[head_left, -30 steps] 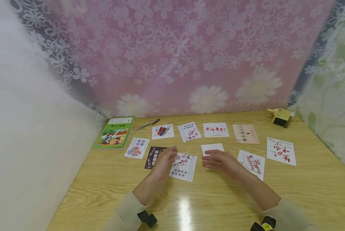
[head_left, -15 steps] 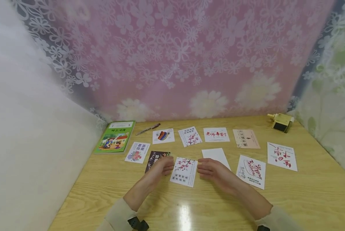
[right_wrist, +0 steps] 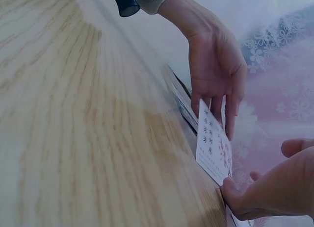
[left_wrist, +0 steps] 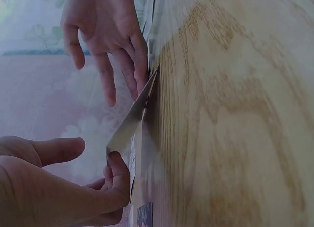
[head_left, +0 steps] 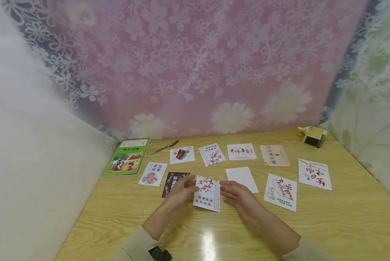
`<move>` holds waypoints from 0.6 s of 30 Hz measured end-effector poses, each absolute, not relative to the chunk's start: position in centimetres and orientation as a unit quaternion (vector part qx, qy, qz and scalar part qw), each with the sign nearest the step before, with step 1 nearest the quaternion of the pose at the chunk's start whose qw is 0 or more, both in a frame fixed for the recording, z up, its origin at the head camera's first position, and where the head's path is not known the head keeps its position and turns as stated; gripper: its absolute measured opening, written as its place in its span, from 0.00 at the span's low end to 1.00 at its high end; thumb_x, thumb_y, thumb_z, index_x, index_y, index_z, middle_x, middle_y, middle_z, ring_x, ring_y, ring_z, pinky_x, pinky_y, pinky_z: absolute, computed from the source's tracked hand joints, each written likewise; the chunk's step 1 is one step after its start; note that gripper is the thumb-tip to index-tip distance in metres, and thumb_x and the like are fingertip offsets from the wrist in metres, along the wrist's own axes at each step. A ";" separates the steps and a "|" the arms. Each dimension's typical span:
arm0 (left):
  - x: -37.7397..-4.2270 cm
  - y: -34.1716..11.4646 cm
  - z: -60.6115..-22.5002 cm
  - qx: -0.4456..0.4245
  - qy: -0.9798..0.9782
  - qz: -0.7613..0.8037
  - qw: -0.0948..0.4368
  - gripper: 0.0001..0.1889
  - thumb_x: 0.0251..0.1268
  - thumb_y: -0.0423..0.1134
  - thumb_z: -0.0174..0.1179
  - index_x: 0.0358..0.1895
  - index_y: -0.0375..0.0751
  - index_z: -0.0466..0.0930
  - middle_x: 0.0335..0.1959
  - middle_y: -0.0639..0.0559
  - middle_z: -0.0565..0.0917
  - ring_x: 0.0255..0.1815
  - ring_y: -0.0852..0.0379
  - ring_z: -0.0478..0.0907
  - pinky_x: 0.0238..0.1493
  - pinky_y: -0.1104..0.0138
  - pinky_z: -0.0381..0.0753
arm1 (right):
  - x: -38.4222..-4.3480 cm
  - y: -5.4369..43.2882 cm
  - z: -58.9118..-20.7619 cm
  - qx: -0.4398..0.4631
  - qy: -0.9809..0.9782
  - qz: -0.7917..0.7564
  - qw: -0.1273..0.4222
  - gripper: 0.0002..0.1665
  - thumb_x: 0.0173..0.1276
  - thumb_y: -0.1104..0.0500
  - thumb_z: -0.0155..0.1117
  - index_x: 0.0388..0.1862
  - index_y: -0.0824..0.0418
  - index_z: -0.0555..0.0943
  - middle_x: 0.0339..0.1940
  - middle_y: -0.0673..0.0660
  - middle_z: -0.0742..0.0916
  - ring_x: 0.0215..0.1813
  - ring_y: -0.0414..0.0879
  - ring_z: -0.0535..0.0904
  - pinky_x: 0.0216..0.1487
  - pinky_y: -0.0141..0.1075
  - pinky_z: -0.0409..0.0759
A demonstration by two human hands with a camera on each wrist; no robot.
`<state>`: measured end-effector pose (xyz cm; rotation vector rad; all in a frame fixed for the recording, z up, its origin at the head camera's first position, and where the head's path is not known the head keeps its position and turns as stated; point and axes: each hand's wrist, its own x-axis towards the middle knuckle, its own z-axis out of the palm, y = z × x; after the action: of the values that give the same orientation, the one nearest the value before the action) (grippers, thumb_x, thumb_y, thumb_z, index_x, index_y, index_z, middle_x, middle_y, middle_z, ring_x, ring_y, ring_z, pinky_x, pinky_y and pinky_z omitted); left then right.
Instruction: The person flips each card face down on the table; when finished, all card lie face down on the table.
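A white card with pink plum blossom and dark characters (head_left: 205,198) lies between the two hands. My left hand (head_left: 179,195) has its fingers beneath the card's left edge, which is raised off the table, so the card tilts. Its thumb stands apart from the card in the left wrist view (left_wrist: 64,151). At the opposite edge, my right hand (head_left: 238,197) has extended fingers, their tips right beside the card. A dark card with pale characters (head_left: 173,181) is partly covered by the left hand, and a blank white card (head_left: 243,178) lies just beyond the right.
More printed cards lie around, including a Happy Birthday card (head_left: 281,192) and a peach card (head_left: 275,156). A green book (head_left: 126,159) and a pen (head_left: 164,147) are at the back left. A yellow object with a dark panel (head_left: 313,136) stands back right on the wooden table (head_left: 328,224).
The right hand has moved from over the blank card to the blossom card's right edge. The left hand has come to its left edge, which has now risen from the table.
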<state>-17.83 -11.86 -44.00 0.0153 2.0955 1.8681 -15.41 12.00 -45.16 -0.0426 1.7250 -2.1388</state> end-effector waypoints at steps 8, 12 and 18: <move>-17.8 -11.9 -44.7 0.013 0.725 0.674 0.143 0.28 0.67 0.24 0.58 0.71 0.29 0.72 0.62 0.36 0.79 0.54 0.48 0.82 0.56 0.60 0.86 | -15.2 11.8 -45.1 -0.020 0.623 -0.759 0.189 0.31 0.82 0.60 0.48 0.77 0.75 0.62 0.76 0.74 0.69 0.76 0.64 0.68 0.76 0.50 0.69; -17.7 -12.2 -44.6 0.007 0.720 0.682 0.133 0.27 0.67 0.24 0.58 0.71 0.32 0.73 0.62 0.37 0.80 0.52 0.49 0.83 0.55 0.59 0.86 | -15.2 11.9 -45.1 -0.024 0.615 -0.765 0.188 0.32 0.82 0.60 0.48 0.77 0.75 0.59 0.72 0.74 0.73 0.69 0.60 0.77 0.70 0.44 0.77; -17.8 -12.5 -44.3 0.009 0.718 0.685 0.122 0.26 0.69 0.25 0.58 0.70 0.36 0.75 0.60 0.37 0.80 0.50 0.50 0.82 0.52 0.60 0.86 | -15.7 11.9 -45.1 -0.020 0.599 -0.778 0.187 0.34 0.82 0.60 0.50 0.78 0.77 0.55 0.65 0.71 0.81 0.57 0.52 0.85 0.65 0.42 0.82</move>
<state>-17.76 -12.53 -44.28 0.0275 2.0958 2.0000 -15.71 11.93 -45.08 -0.0557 1.6865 -2.1903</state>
